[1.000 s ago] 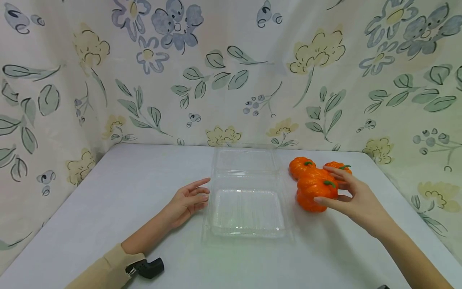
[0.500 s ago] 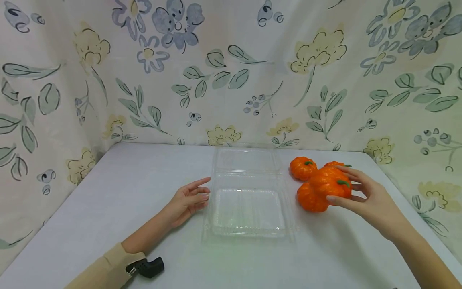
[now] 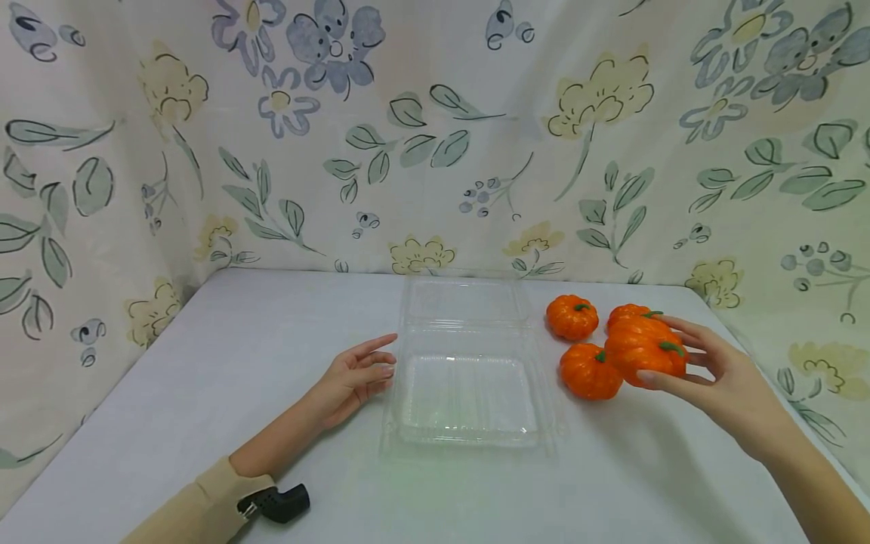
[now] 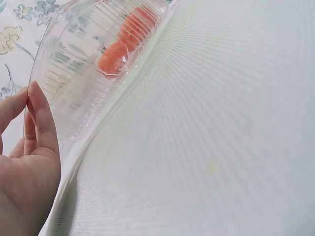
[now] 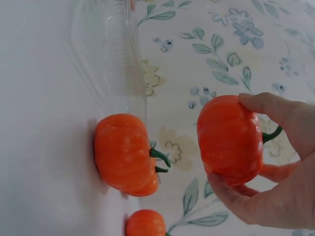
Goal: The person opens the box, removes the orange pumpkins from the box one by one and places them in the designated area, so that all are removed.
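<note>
My right hand [image 3: 730, 389] holds a small orange pumpkin [image 3: 642, 349] with a green stem between thumb and fingers. The right wrist view shows this pumpkin [image 5: 230, 140] raised off the table. Three similar ones stay behind or left of it: a near pumpkin [image 3: 586, 374], a back pumpkin [image 3: 572, 317] and a partly hidden pumpkin [image 3: 621, 312]. A clear plastic clamshell box [image 3: 465, 400] lies opened flat, its lid [image 3: 465, 301] toward the back. At the box's left edge, my left hand [image 3: 350, 385] has loosely extended fingers; its fingertips [image 4: 35, 91] appear to touch the rim.
The white table [image 3: 272, 325] ends at a hanging floral cloth [image 3: 435, 136] behind and at the sides. A black device [image 3: 275, 505] sits at the left sleeve's cuff. The pumpkins stand close to the box's right edge.
My right hand has moved to the right with its pumpkin, away from above the near pumpkin, which now shows more fully. The left hand and box have stayed in place.
</note>
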`<state>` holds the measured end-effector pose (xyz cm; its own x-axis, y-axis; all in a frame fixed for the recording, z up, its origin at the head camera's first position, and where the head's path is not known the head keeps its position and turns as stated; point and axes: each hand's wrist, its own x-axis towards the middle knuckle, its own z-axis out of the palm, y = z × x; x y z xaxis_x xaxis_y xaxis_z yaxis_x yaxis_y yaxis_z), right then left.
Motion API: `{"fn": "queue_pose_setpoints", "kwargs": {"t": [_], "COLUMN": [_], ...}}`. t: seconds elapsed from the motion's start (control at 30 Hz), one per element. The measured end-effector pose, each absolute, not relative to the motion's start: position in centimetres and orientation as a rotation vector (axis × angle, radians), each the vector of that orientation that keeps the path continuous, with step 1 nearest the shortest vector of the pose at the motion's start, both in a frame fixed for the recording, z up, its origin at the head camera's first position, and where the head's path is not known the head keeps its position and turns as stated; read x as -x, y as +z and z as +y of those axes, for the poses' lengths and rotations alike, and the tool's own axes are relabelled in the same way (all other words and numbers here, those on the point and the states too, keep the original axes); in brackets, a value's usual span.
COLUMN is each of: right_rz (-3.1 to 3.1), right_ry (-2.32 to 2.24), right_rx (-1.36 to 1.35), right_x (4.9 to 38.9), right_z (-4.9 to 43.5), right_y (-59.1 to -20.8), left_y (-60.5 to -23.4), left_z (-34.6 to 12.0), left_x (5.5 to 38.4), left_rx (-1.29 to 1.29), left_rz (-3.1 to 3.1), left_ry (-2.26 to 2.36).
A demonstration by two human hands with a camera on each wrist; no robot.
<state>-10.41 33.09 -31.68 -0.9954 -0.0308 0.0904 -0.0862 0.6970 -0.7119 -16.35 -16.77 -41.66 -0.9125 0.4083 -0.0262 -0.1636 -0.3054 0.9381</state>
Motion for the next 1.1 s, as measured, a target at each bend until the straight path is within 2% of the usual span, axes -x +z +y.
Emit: {"fn": "queue_pose_setpoints", "kwargs": {"t": [1.1], "right_rz": [-2.852], "right_ry": [1.177], "right_rx": [0.103], "right_x": [10.8], "right_z": [35.5], "right_y": [-32.3], "left_y": [-41.7], "left_z": [-16.7], "left_x": [16.3], "left_rx": [-0.289], "left_rz": [1.61], "left_ry": [2.255]}}
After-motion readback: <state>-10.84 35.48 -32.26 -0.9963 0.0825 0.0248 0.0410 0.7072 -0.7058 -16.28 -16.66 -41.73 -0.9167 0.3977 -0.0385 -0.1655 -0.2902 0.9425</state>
